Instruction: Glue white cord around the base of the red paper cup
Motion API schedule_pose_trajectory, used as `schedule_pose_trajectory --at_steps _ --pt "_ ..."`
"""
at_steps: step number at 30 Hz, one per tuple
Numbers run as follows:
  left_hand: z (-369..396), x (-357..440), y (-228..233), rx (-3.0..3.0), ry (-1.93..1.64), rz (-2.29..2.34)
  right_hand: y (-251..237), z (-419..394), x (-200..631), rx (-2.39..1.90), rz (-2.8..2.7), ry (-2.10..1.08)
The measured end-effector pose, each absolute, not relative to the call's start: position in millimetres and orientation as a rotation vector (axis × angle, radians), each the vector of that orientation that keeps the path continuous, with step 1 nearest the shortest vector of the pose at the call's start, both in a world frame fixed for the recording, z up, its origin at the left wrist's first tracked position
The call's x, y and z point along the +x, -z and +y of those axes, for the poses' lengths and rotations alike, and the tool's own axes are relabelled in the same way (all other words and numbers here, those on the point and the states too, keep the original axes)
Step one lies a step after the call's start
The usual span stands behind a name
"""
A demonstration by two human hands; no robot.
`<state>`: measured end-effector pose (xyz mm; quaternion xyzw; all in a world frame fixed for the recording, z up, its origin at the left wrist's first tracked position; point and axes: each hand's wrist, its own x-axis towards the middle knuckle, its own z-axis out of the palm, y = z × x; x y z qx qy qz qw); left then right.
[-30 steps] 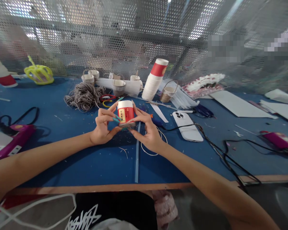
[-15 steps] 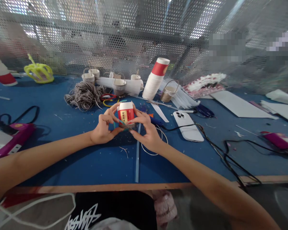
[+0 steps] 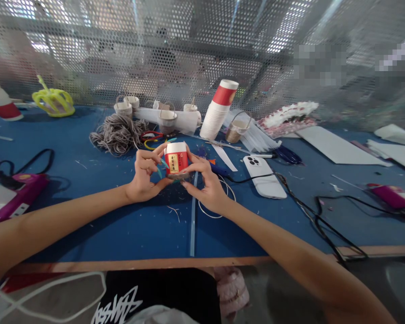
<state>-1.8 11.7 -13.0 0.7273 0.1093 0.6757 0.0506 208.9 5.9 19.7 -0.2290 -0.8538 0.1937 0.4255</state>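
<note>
A red and white paper cup [image 3: 176, 159], printed with a gold label, is held just above the table between my two hands. Grey-brown cord seems to run round its lower end, partly covered by my fingers. My left hand [image 3: 147, 175] grips the cup's left side, thumb underneath and long teal nails against the print. On the right side, my right hand [image 3: 204, 182] pinches the lower end between thumb and fingers. Below the cup a clear glue stick [image 3: 193, 225] lies on the blue table, and a blue glue gun [image 3: 219, 170] is partly hidden beyond my right hand.
Behind the cup lie a grey cord bundle [image 3: 116, 135], small cord-wrapped buckets [image 3: 168, 120] and a leaning stack of paper cups [image 3: 219, 110]. A white phone [image 3: 265, 177] and black cables [image 3: 310, 211] are at right. Purple power strips [image 3: 22, 195] sit at both sides.
The fingers of my left hand have shifted slightly on the cup, showing more of its label. My right hand stays nearly in place.
</note>
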Motion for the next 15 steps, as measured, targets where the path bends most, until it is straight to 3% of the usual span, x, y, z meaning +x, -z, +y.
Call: schedule_pose_trajectory --at_steps 15 --pt "12.7 -4.2 12.2 2.284 -1.978 0.253 -15.0 9.2 207.9 -0.513 -2.070 -0.505"
